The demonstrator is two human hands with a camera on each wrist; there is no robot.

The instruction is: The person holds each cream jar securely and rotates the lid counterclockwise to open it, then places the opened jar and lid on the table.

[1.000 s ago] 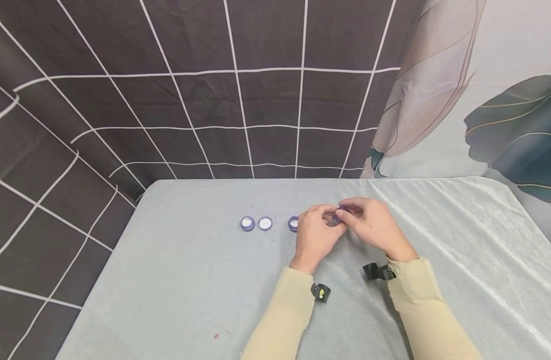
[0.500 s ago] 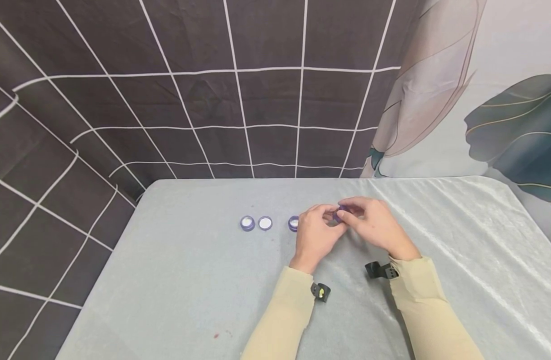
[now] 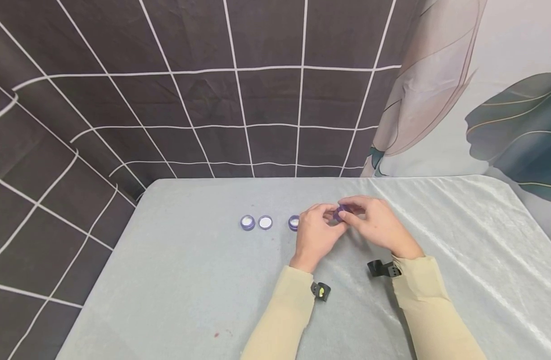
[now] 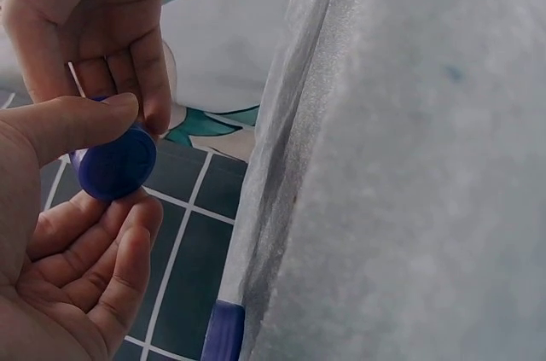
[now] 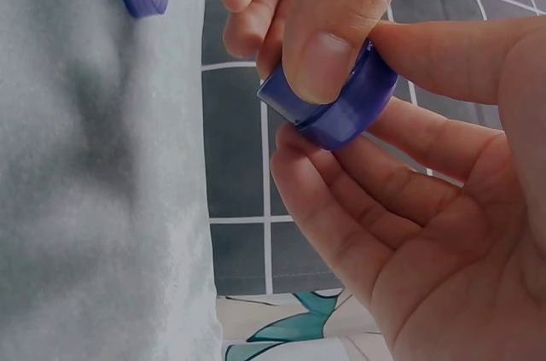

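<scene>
Both hands meet over the right half of the table, above its surface, with a small round purple jar (image 3: 340,213) between them. My left hand (image 3: 316,234) pinches one side of the jar, its thumb over the edge in the left wrist view. On the other side my right hand (image 3: 378,224) grips it between thumb and fingers. Seen side-on in the right wrist view, the jar (image 5: 354,118) shows a seam round its wall. A flat, dark blue round face of the jar (image 4: 118,165) shows in the left wrist view. Its inside is hidden.
Left of the hands stand a purple round container (image 3: 247,223) with a white inside and a flat purple-rimmed white disc (image 3: 265,222), like a lid. Another purple container (image 3: 293,223) is partly hidden by my left hand. Grey cloth covers the table (image 3: 176,280); a dark gridded curtain (image 3: 203,100) hangs behind.
My right wrist and forearm have shifted slightly to the right and turned a little. The jar stays between both hands, and the left hand and the containers look unmoved.
</scene>
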